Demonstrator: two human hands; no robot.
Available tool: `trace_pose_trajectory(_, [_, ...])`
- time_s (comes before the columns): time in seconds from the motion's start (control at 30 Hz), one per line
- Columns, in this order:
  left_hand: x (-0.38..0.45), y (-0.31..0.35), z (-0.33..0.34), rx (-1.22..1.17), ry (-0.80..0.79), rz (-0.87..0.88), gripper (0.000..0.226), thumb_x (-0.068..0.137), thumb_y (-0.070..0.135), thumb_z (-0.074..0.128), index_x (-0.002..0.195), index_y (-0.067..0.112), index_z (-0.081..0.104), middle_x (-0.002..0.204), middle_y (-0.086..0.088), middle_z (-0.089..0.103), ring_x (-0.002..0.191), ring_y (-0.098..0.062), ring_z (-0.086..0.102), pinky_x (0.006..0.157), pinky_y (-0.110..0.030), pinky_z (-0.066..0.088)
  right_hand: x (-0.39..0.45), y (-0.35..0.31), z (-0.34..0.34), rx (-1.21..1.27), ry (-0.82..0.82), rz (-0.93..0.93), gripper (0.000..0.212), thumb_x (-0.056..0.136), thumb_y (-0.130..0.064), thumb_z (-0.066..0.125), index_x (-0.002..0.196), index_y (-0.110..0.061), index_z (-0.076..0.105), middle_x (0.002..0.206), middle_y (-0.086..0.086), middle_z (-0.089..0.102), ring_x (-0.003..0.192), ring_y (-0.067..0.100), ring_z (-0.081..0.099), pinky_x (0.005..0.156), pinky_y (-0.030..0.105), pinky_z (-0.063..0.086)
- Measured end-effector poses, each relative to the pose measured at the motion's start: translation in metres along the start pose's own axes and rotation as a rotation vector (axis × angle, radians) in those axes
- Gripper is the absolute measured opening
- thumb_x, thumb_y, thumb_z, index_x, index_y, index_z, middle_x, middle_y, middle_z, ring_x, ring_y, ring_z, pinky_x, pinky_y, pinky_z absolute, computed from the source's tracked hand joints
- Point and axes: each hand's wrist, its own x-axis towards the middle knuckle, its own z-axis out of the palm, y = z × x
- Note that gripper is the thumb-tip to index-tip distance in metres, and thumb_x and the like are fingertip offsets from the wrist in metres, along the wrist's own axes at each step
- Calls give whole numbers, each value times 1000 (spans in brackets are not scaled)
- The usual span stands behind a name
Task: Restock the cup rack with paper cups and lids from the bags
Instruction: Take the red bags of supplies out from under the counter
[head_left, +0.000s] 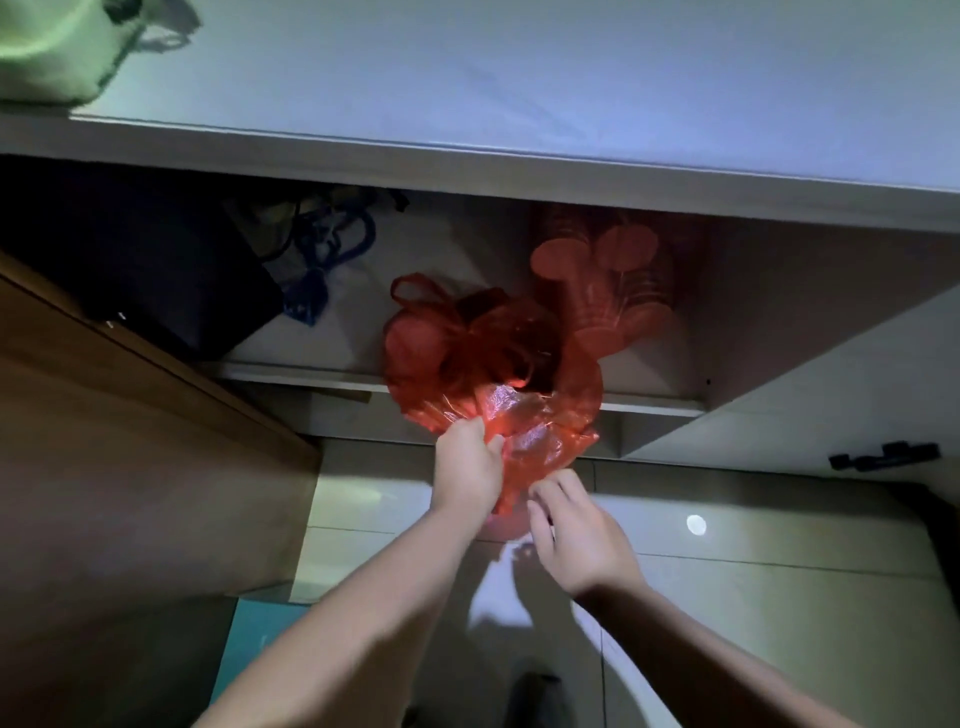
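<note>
Head view: a thin, translucent red plastic bag (493, 369) sits at the centre of the frame, crinkled and glossy where light catches its lower folds, with a looped handle sticking up at its upper left. It hangs over the front edge of a pale shelf (649, 402) inside an open cabinet. Behind it, toward the upper right of centre, stacked cups (618, 291) show their round bases and ribbed sides through a second film of reddish plastic. To the upper left in the same recess lie a dark boxy object (156, 280) and a tangle of blue cord (322, 260). Across the top of the frame runs a smooth, matte white surface (519, 78) with a thick squared edge; a soft pale-green bundle (57, 47) sits at its upper left corner. Glossy floor tiles (753, 519) fill the lower right.

The left hand (467, 467), arm stretched up from the bottom of the frame, pinches a bunched fold of the bag's lower part between thumb and curled fingers. The right hand (571, 525), just lower right of it, is turned back-up with fingers loosely bent, their tips at the bag's bottom edge; I cannot tell whether they grip the plastic.
</note>
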Motion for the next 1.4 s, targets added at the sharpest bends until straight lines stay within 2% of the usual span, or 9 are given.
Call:
trace_pose_trajectory(0.1, [-22, -9, -13, 46, 18, 101, 26, 97, 11, 63, 75, 11, 50, 83, -4, 49, 77, -21, 45, 70, -24, 25, 14, -4, -34, 119, 251, 56, 16, 99, -36, 55, 109, -24, 57, 112, -10, 46, 89, 16, 60, 70, 35, 51])
trace_pose_trajectory(0.2, [-29, -21, -21, 60, 31, 144, 15, 95, 6, 64, 81, 1, 63, 84, -2, 50, 78, -22, 50, 69, -20, 26, 49, -26, -67, 126, 308, 26, 32, 96, -43, 60, 122, -24, 57, 120, -7, 46, 95, 19, 61, 69, 35, 52])
trace_pose_trajectory(0.33, [-33, -29, -28, 30, -5, 160, 13, 93, 0, 61, 82, 1, 67, 87, -2, 52, 78, -18, 51, 69, -18, 29, 106, -63, -77, -117, 18, 52, 56, 94, -63, 51, 126, -18, 54, 120, 8, 57, 107, 32, 60, 80, 40, 48])
trace_pose_trajectory(0.47, [-39, -44, -30, 24, -28, 212, 19, 94, 0, 59, 78, 11, 61, 88, 0, 50, 78, -15, 48, 71, -20, 32, 147, -83, -67, -308, -259, 40, 42, 100, -52, 49, 112, -14, 64, 117, 8, 65, 110, 32, 61, 77, 35, 41])
trace_pose_trajectory(0.53, [-43, -51, -32, 16, -68, 231, 25, 96, 2, 56, 80, 21, 55, 89, 0, 49, 79, -12, 46, 71, -22, 36, 155, -83, -57, -345, -302, 24, 30, 103, -36, 50, 113, -12, 65, 118, 10, 65, 110, 33, 62, 77, 33, 40])
trace_pose_trajectory(0.63, [-46, -63, -30, 51, -149, 205, 13, 100, 11, 53, 94, 12, 64, 100, -1, 52, 89, -15, 53, 76, -22, 40, 152, -76, -42, -330, -194, 6, 23, 102, -23, 50, 111, -9, 65, 115, 16, 66, 107, 38, 63, 77, 35, 43])
trace_pose_trajectory(0.83, [-58, -72, -43, 289, -128, 319, 41, 100, 34, 53, 140, 24, 50, 135, 6, 48, 120, -18, 46, 96, -36, 47, 109, -58, -41, -107, 33, -140, 15, 98, -30, 50, 99, -19, 60, 94, 6, 58, 89, 36, 62, 71, 45, 51])
trace_pose_trajectory(1.1, [-99, -13, -109, 542, 16, 525, 56, 92, 43, 67, 141, 22, 52, 138, -8, 51, 133, -32, 45, 108, -47, 44, 15, -71, -109, -18, 119, -99, 9, 94, -22, 58, 98, -21, 66, 96, 1, 58, 85, 28, 62, 67, 42, 53])
trace_pose_trajectory(1.4, [-201, 72, -164, 723, -182, 756, 60, 86, 64, 61, 130, 24, 56, 143, -11, 52, 137, -38, 41, 115, -55, 34, -147, -84, -212, 8, 79, 219, 21, 98, -27, 54, 115, -29, 67, 108, -3, 58, 99, 25, 61, 79, 35, 49])
